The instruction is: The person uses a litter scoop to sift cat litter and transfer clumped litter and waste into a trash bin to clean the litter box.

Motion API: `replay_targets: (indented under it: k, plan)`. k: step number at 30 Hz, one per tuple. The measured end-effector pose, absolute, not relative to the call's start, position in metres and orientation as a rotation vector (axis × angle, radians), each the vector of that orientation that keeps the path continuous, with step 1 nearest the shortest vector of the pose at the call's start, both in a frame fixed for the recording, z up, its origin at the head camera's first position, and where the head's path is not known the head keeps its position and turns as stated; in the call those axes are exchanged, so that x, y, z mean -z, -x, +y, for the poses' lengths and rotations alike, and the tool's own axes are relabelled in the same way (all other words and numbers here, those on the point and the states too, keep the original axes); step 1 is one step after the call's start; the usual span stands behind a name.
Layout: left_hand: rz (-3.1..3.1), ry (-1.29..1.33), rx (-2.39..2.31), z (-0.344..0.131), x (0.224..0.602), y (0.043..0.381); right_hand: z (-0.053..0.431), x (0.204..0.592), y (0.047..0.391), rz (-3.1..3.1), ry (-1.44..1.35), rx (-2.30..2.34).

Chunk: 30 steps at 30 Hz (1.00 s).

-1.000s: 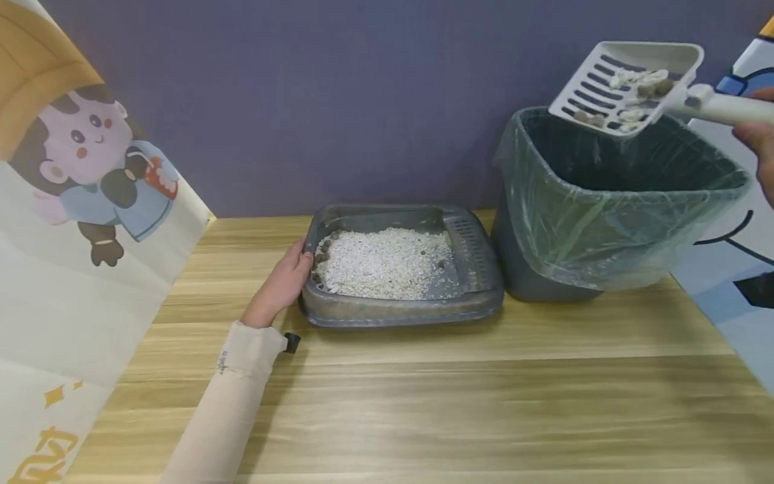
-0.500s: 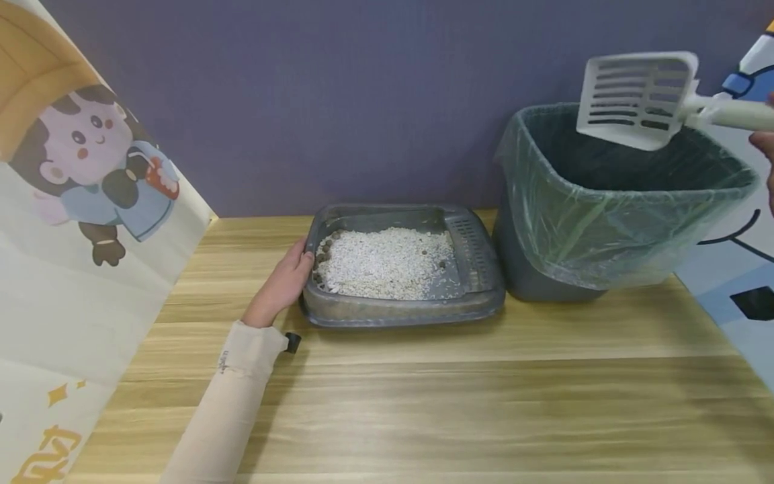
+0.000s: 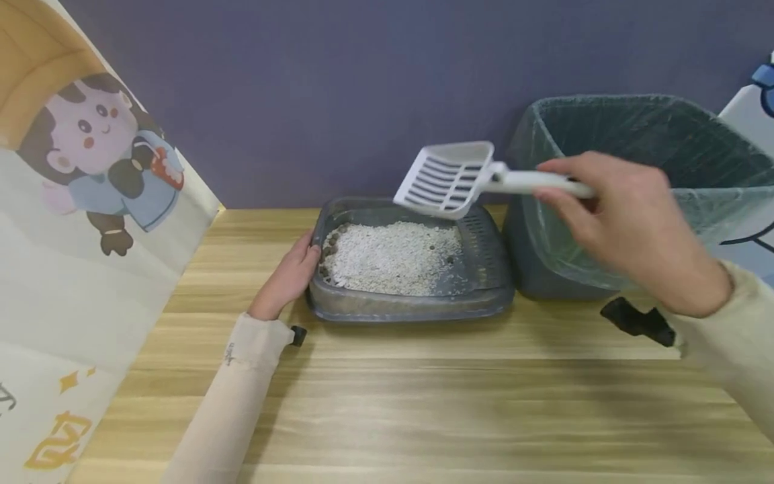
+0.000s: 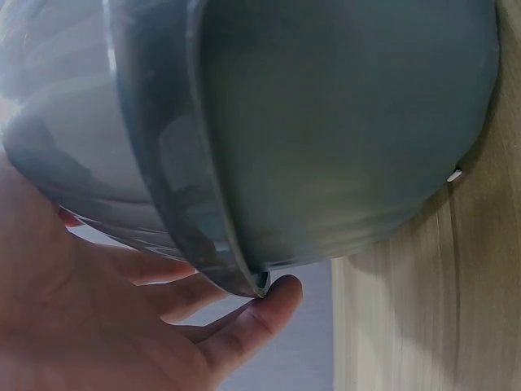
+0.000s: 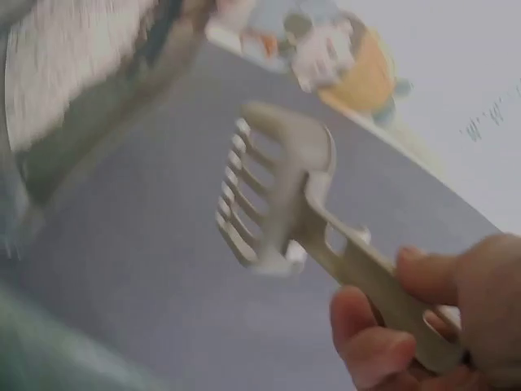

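Note:
In the head view, my left hand [image 3: 290, 272] grips the left side of a grey litter box [image 3: 411, 308]. The left wrist view has its fingers [image 4: 252, 326] at the overhanging rim. White litter [image 3: 393, 259] fills most of the box, with brown clumps [image 3: 330, 251] along its left wall and a few dark bits at the right. My right hand [image 3: 635, 215] holds a white slotted litter scoop [image 3: 523, 181] by its handle. The scoop overlaps the box's back right part in this view, and nothing shows on its slots.
To the right of the box stands a dark bin lined with a translucent green bag [image 3: 559, 235], partly hidden behind my right hand. A purple wall [image 3: 338, 101] rises behind the wooden tabletop [image 3: 423, 417]. A wall with a cartoon figure [image 3: 103, 148] flanks the left.
The scoop carried clumps over the bin, then was tipped over it; now it is bare and has swung left toward the litter box. My left hand stays on the box.

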<state>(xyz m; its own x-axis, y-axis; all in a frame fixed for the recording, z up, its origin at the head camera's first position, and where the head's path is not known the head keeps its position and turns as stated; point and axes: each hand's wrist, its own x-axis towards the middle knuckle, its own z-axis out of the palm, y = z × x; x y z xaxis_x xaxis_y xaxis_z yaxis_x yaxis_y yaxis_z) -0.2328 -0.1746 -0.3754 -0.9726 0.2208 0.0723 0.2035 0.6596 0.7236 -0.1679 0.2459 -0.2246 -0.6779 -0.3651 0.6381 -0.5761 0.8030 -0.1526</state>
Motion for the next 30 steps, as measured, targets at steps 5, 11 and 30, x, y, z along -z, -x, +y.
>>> replay_targets:
  k: [5, 11, 30]
  plan:
    - [2.846, -0.388, -1.253, -0.173, 0.375, 0.235, 0.21, 0.256, 0.187, -2.542, -0.989, -0.518]
    - [2.84, -0.385, -1.262, -0.172, 0.373, 0.234, 0.179, 0.288, 0.206, -2.652, -1.138, -0.568]
    - [2.83, -0.4, -1.27, -0.179, 0.374, 0.231, 0.129, 0.274, 0.199, -2.801, -1.24, -0.296]
